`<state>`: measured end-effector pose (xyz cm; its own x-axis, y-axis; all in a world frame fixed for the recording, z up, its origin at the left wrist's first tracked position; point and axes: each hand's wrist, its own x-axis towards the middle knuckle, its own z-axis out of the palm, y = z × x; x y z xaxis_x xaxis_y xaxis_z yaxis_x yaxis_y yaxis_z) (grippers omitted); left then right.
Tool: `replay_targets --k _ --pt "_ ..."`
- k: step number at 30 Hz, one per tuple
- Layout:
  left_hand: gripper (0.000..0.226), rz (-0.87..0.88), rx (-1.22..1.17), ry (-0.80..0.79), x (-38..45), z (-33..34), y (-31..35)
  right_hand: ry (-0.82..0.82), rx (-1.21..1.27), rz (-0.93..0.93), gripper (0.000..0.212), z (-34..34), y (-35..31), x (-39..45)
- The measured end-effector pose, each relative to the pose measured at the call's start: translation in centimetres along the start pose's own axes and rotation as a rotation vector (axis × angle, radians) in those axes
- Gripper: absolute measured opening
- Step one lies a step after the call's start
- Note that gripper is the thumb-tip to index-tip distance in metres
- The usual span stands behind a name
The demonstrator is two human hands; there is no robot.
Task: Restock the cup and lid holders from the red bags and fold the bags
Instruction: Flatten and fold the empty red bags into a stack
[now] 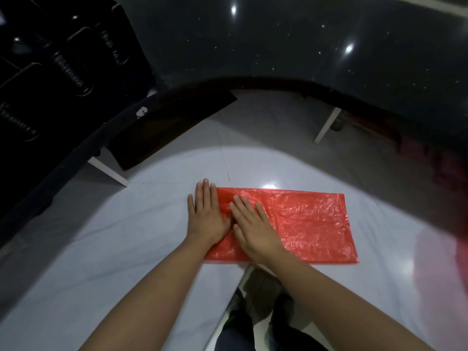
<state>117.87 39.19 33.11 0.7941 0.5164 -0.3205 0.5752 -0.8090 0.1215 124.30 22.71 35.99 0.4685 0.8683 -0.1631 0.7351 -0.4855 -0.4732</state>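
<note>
Left hand [206,215] and right hand [249,226], both spread flat, press the left end of the red bag [304,224] lying flat on the white floor [101,236]; folding step appears underway, next likely another fold.

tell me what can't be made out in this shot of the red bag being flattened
Head view only:
- Left end of the red bag: covered by the left hand and right hand, both pressing flat.
- How many folds the bag has: layers not distinguishable.
- Black holder at upper left: too dark to tell its contents, cut by the frame edge.
- Reddish shapes at right: blurred, unidentifiable.
</note>
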Motion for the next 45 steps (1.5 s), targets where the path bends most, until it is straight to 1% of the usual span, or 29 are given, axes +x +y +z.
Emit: replay_targets --k 2,4,5,6,8,9,10,12,13,14,15,16,19,21,24,25,27,30,33,36,39,42,45 --pt "0.101 0.049 -0.041 -0.097 0.2 -0.8 -0.6 -0.094 -0.071 0.035 0.058 0.0 0.7 1.1" --pt "0.109 0.102 -0.137 -0.202 0.4 -1.9 -1.6 -0.137 -0.15 0.034 0.058 0.0 1.6 1.5" --pt "0.11 0.098 -0.232 -0.222 0.4 -2.5 -2.0 -0.144 -0.169 0.027 0.059 0.0 1.9 1.5" --pt "0.105 0.058 -0.362 -0.191 0.4 -3.1 -2.3 -0.148 -0.177 0.02 0.059 0.0 2.0 1.6" --pt "0.085 -0.124 -0.627 -0.026 0.6 -4.1 -2.5 -0.156 -0.179 0.015 0.06 0.1 2.2 1.7" --pt "0.076 -0.232 -0.71 0.041 1.0 -4.7 -2.5 -0.155 -0.181 0.016 0.06 0.1 2.2 1.8" --pt "0.07 -0.324 -0.753 0.062 1.4 -5.3 -2.5 -0.152 -0.181 0.015 0.06 0.1 2.3 1.8" --pt "0.057 -0.447 -0.795 0.0 2.3 -6.0 -2.5 -0.147 -0.166 0.012 0.059 0.1 2.5 1.8" --pt "0.043 -0.477 -0.851 -0.03 2.6 -6.1 -2.5 -0.146 -0.159 0.01 0.059 0.1 2.6 1.8" --pt "0.029 -0.489 -0.923 -0.053 2.7 -6.2 -2.4 -0.146 -0.154 0.008 0.059 0.1 2.7 1.7" --pt "0.019 -0.495 -0.97 -0.065 2.7 -6.4 -2.3 -0.148 -0.147 0.007 0.058 0.1 2.7 1.8" --pt "0.015 -0.488 -0.977 -0.066 2.7 -6.6 -2.2 -0.145 -0.134 0.003 0.058 0.1 2.8 1.8" --pt "0.015 -0.43 -0.888 -0.052 2.7 -7.8 -2.1 -0.069 -0.098 0.002 0.058 -0.5 3.1 1.2" --pt "0.016 -0.368 -0.78 -0.023 2.9 -9.5 -2.3 0.017 -0.109 0.056 0.059 -1.3 3.9 -0.1" --pt "0.015 -0.271 -0.611 0.043 3.1 -12.6 -2.3 0.098 -0.122 0.274 0.059 -2.7 6.7 -3.5" --pt "0.014 -0.247 -0.56 0.066 3.0 -13.7 -2.0 0.102 -0.128 0.341 0.06 -3.1 7.8 -5.0" --pt "0.013 -0.207 -0.463 0.084 2.9 -15.6 -0.8 0.082 -0.147 0.413 0.063 -3.5 9.6 -7.6" --pt "0.013 -0.158 -0.363 0.088 2.5 -17.4 1.9 0.029 -0.106 0.426 0.063 -3.7 11.1 -9.8" --pt "0.017 -0.119 -0.283 0.097 2.2 -18.2 5.7 -0.032 -0.025 0.406 0.062 -3.7 11.3 -10.3" --pt "0.024 -0.097 -0.203 0.052 2.2 -18.2 10.2 0.002 0.079 0.366 0.059 -4.2 11.0 -10.2" --pt "0.027 -0.072 -0.18 0.02 1.8 -17.1 14.3 0.037 0.202 0.314 0.057 -4.6 10.7 -10.1" --pt "0.029 -0.016 -0.163 0.012 1.1 -14.9 17.8 0.006 0.327 0.295 0.055 -4.6 10.8 -10.5" --pt "0.03 -0.018 -0.221 -0.032 0.2 -12.1 19.9 0.03 0.56 0.313 0.046 -5.3 11.2 -11.3"
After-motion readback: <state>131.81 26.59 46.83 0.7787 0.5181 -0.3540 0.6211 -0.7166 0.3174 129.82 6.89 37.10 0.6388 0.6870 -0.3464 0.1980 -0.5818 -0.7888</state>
